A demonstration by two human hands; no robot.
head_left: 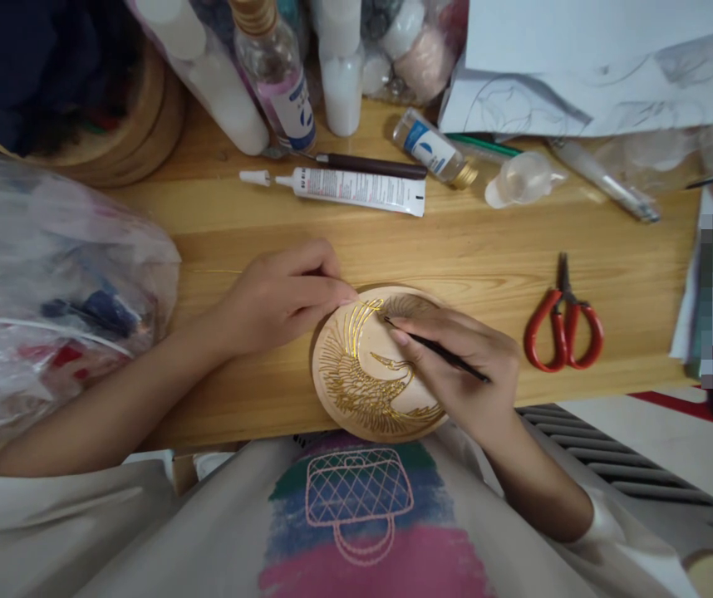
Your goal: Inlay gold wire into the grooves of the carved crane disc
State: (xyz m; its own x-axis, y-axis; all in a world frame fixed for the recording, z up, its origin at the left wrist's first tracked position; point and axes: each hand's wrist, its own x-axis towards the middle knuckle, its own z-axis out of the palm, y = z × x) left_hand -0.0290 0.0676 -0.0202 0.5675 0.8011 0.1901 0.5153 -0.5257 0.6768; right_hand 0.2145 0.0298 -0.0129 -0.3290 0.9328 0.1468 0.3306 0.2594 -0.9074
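A round wooden plate (pixel 366 359) lies at the table's front edge, bearing a crane-like bird outlined in gold wire (pixel 356 328). My left hand (pixel 282 299) rests at the plate's upper left rim, thumb and forefinger pinched by the gold strands. A fine gold line runs out on the table left of this hand, so the pinch appears to be on wire, though the fingertips hide the exact grip. In my right hand (pixel 465 357) are slim black tweezers (pixel 449 357), held like a pen, their tip near the upper strands. That hand covers the plate's right side.
Red-handled pliers (pixel 563 328) lie to the right. Behind the plate are a white tube (pixel 360 189), a dark stick-like tool (pixel 372 165) and a small labelled bottle (pixel 435 149). Plastic bags (pixel 51 282) crowd the left; paper sheets (pixel 612 66) cover the back right.
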